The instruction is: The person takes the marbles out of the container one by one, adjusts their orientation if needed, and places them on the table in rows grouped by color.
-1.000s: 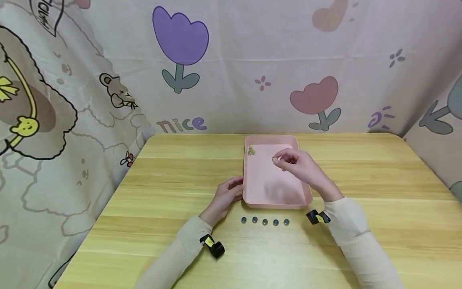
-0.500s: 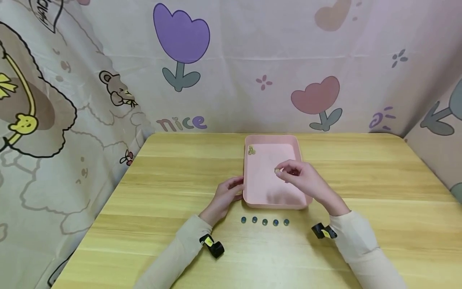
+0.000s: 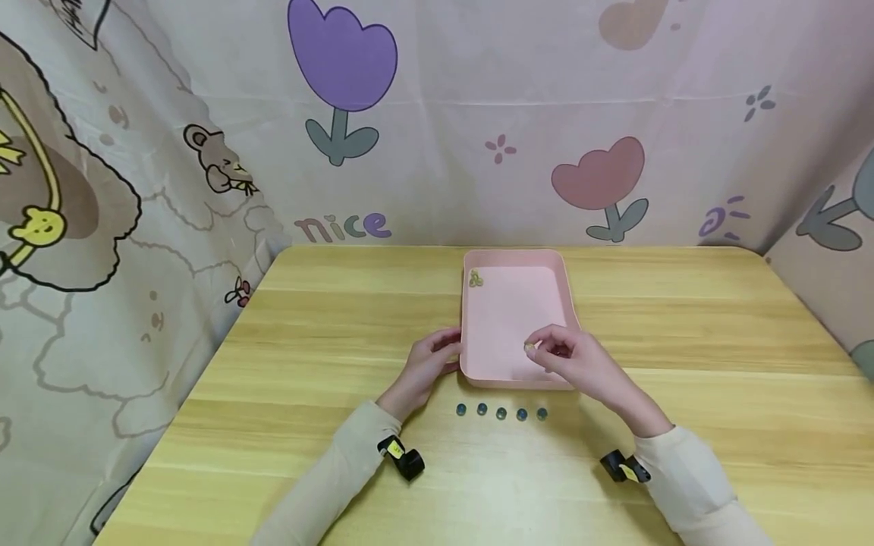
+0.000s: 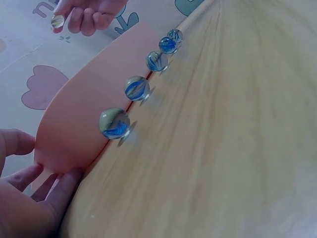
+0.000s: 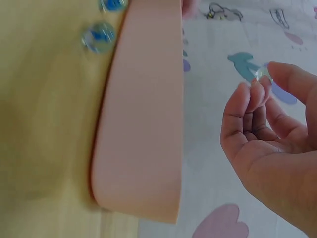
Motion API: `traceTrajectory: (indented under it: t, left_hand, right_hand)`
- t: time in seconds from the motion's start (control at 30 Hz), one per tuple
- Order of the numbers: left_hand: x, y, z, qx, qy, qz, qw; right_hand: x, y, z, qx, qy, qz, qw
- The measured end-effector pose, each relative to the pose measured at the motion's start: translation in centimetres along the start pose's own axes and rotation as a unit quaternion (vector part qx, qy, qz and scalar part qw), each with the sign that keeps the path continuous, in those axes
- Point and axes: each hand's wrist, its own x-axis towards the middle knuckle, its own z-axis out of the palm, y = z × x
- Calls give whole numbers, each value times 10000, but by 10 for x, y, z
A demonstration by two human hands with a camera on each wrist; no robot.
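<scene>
A shallow pink tray [image 3: 517, 384] lies on the wooden table. My left hand [image 3: 426, 368] rests its fingertips against the tray's left wall, near the front corner; the left wrist view shows the fingers [image 4: 62, 191] at that wall. Over the tray's front right part, my right hand [image 3: 580, 360] pinches a clear, yellowish marble [image 5: 263, 75] between thumb and fingertips. A small cluster of yellow-green marbles [image 3: 476, 280] sits in the tray's back left corner. Several clear marbles with blue swirls [image 4: 114, 123] stand in a row on the table along the tray's front wall.
The wooden table [image 3: 328, 318] reaches back to a patterned cloth [image 3: 437, 152] hung behind it and on both sides. Black wrist cameras sit on the left sleeve [image 3: 328, 478] and the right sleeve [image 3: 690, 478].
My right hand has moved toward the tray's front edge and a little right, still pinching the yellowish marble. My left hand and the row of blue marbles have stayed put.
</scene>
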Motion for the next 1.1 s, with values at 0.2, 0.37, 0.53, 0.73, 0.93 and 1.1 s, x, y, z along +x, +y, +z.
traceTrajectory:
  t: [0.2,0.37,0.53,0.73,0.93,1.1]
  left_hand:
    - [0,-2,0,-15,68,-18,10000]
    - [-3,-5,-1,57,109,-23,9999]
    - [-3,-3,0,13,120,30,9999]
    - [-3,-4,2,20,100,53,9999]
    - [-3,-3,3,-24,79,109,9999]
    - [-2,-2,3,-59,56,171,9998]
  right_hand:
    - [-9,-4,17,17,-178,-200,9996]
    - [-16,-8,29,-196,-302,-497,9981]
    - [-23,-14,32,-119,-724,-674,9950]
    - [-33,-17,40,179,-1169,-535,9915]
    - [-35,-16,53,792,-1311,105,9881]
    - [-36,-16,65,1158,-1512,415,9808]
